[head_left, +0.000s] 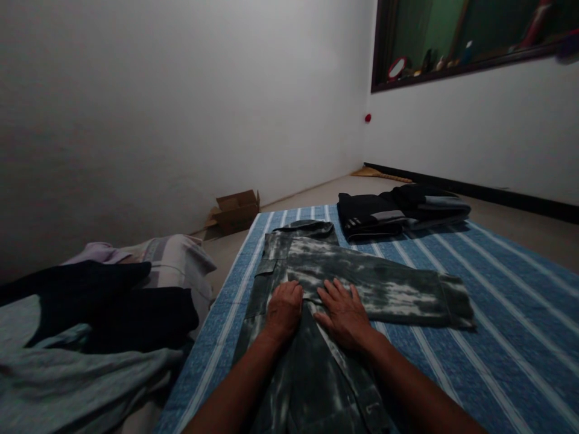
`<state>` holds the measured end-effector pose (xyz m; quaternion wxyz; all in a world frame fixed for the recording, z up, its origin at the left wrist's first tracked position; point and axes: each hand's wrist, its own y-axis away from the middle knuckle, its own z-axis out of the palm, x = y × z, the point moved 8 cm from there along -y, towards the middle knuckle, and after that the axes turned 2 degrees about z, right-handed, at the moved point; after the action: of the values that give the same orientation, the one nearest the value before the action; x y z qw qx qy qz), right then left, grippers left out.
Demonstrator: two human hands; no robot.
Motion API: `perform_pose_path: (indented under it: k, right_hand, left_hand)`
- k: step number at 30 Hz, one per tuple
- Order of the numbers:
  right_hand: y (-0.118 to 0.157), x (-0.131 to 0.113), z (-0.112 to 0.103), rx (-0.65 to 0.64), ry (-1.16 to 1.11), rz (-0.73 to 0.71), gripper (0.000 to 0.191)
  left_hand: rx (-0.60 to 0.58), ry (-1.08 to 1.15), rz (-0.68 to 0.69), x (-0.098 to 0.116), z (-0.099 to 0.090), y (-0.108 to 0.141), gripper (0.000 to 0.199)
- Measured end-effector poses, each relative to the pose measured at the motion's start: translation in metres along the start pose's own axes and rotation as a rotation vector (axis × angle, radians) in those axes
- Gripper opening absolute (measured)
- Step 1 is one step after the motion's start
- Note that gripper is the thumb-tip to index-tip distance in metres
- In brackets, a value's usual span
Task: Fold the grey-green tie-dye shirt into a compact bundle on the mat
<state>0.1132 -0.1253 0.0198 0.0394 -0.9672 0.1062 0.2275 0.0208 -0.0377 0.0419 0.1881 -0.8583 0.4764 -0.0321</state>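
A dark grey-green jacket with whitish blotches (325, 380) lies on a blue striped cloth (502, 301). One sleeve stretches across to the right, its cuff near the middle right. My left hand (284, 307) presses on the jacket near its middle, fingers curled and close together; whether they pinch the fabric is hidden. To its right, my right hand (344, 310) rests flat on the jacket at the sleeve's near edge, fingers spread, holding nothing. The collar lies at the far end of the jacket.
Folded black and grey clothes (375, 214) lie at the cloth's far edge. Loose clothes (113, 313) are heaped at the left, beside a checked cloth (174, 259). An open cardboard box (237, 214) stands by the wall. A window (452, 42) is at the upper right.
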Motion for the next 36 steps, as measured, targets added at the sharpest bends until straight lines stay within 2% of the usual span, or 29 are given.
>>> perform_pose_path:
  k: [13,22,36]
  right_hand:
    - [0.002,0.005,0.001,-0.039,-0.002,0.078,0.059]
    - [0.009,0.012,0.001,-0.066,-0.007,0.094,0.061]
    - [0.047,0.052,-0.002,-0.023,0.093,0.125,0.063]
  left_hand:
    - [-0.107,0.023,-0.048,-0.003,0.015,0.0,0.023]
    - [-0.146,0.008,-0.05,-0.001,0.009,-0.002,0.022]
    - [-0.118,0.052,-0.088,-0.005,0.011,-0.001,0.022]
